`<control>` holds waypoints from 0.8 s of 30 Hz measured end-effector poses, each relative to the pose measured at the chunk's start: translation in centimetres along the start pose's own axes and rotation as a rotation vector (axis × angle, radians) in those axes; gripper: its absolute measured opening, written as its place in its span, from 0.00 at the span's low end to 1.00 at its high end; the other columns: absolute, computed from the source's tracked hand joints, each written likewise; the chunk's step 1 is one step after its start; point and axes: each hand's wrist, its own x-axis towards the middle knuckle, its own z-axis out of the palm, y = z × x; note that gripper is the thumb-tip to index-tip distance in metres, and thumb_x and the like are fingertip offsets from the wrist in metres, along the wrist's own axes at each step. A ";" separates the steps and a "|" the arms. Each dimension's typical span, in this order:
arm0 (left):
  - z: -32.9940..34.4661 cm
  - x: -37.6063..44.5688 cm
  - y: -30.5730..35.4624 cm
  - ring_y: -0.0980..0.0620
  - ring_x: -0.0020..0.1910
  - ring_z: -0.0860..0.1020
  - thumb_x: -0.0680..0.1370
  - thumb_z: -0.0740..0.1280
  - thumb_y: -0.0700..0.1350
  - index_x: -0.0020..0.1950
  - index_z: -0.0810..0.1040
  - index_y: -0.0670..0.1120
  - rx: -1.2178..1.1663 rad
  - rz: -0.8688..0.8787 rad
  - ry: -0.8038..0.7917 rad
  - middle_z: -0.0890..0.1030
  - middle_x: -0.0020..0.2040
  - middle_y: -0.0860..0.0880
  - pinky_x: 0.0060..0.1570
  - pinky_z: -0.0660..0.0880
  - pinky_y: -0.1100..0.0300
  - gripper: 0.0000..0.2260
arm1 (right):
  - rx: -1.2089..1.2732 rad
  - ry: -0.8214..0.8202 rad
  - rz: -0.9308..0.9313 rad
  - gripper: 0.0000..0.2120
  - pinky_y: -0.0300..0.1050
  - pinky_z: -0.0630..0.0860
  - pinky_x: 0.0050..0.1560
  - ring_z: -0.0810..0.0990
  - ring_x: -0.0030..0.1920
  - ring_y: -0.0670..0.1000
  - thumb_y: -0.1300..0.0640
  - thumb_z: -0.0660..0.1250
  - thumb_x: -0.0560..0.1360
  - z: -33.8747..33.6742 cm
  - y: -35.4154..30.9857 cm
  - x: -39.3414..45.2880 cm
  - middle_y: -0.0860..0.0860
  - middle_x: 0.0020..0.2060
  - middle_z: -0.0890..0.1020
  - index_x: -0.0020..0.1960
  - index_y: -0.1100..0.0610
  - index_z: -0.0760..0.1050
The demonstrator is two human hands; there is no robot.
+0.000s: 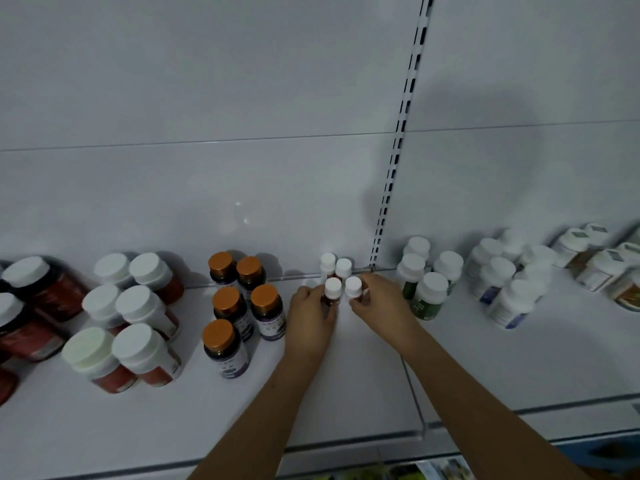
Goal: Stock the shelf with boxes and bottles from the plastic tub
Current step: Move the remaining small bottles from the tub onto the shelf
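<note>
Dim, soft-focus wide-angle view with bent edges; a broad shadow falls on the back panel (pixel 485 140).

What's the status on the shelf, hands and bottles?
Left hand and right hand each gripping a small white-capped brown bottle on the white shelf. Two more behind. Nothing blocking.

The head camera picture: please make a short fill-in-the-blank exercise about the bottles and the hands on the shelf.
1. The bottles with orange caps number ____.
2. Each hand holds one small bottle with a ____ cap: the left hand and the right hand.
3. Behind the held bottles stand ____ more small bottles of the same kind.
4. The bottles with green labels stand to the ____ of the hands.

Missing words: five; white; two; right
</note>
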 end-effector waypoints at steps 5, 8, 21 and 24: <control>0.9 0.7 -0.2 0.47 0.48 0.73 0.78 0.64 0.45 0.50 0.77 0.47 0.037 -0.045 0.044 0.76 0.44 0.47 0.45 0.72 0.51 0.05 | -0.017 -0.041 -0.014 0.11 0.50 0.75 0.48 0.80 0.48 0.56 0.62 0.70 0.71 -0.3 0.5 -0.1 0.55 0.47 0.82 0.53 0.60 0.78; 0.8 0.4 -0.2 0.47 0.48 0.73 0.78 0.65 0.46 0.52 0.78 0.47 0.026 -0.032 0.071 0.75 0.44 0.47 0.47 0.73 0.50 0.05 | 0.045 -0.031 -0.024 0.17 0.49 0.75 0.55 0.78 0.53 0.51 0.59 0.72 0.71 -0.6 1.0 -0.9 0.52 0.52 0.80 0.59 0.57 0.77; 0.5 -2.8 0.3 0.43 0.51 0.74 0.71 0.73 0.38 0.58 0.75 0.41 0.070 0.021 0.145 0.75 0.51 0.44 0.51 0.74 0.51 0.17 | -0.014 -0.032 0.086 0.24 0.41 0.67 0.63 0.75 0.59 0.52 0.51 0.65 0.76 -0.4 4.8 -9.7 0.53 0.61 0.78 0.71 0.57 0.71; 0.1 -4.8 0.0 0.44 0.53 0.73 0.72 0.71 0.40 0.58 0.77 0.42 0.191 0.110 0.109 0.75 0.55 0.44 0.54 0.73 0.52 0.15 | -0.022 -0.012 0.057 0.30 0.41 0.63 0.66 0.74 0.63 0.54 0.40 0.60 0.75 -0.5 4.8 -10.0 0.52 0.63 0.77 0.70 0.58 0.72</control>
